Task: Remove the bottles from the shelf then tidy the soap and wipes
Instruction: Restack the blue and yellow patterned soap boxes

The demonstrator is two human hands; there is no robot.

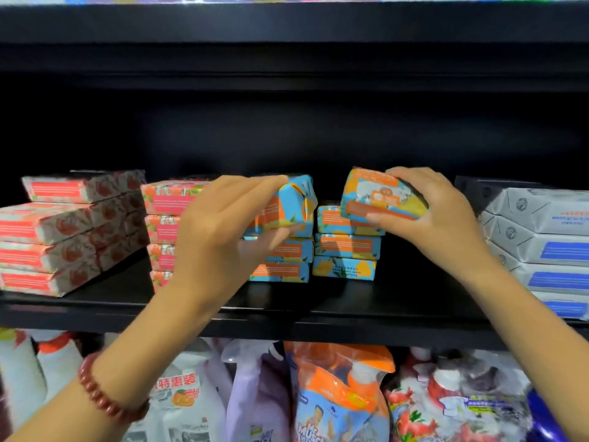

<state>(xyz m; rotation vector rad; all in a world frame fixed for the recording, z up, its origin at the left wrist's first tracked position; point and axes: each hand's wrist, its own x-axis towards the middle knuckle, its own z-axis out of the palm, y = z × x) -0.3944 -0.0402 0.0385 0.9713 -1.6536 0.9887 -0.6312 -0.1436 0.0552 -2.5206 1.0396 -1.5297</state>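
Observation:
My left hand [223, 224] grips a blue-and-orange soap bar [294, 205], tilted, at the top of the left blue stack [283, 260]. My right hand [427, 215] holds another blue-and-orange soap bar [379, 194], lifted and tilted just above the right blue stack [347, 250]. Two stacks of pink soap bars [63, 231] stand on the black shelf [287, 317] to the left, one of them partly hidden behind my left hand. Grey and blue wipes packs [541, 237] are piled at the right. No bottle stands on this shelf.
The shelf below holds spray bottles and refill pouches [338, 397]. Another black shelf board [287, 23] runs overhead. A red bead bracelet [102, 393] is on my left wrist. Bare shelf surface lies in front of the blue stacks.

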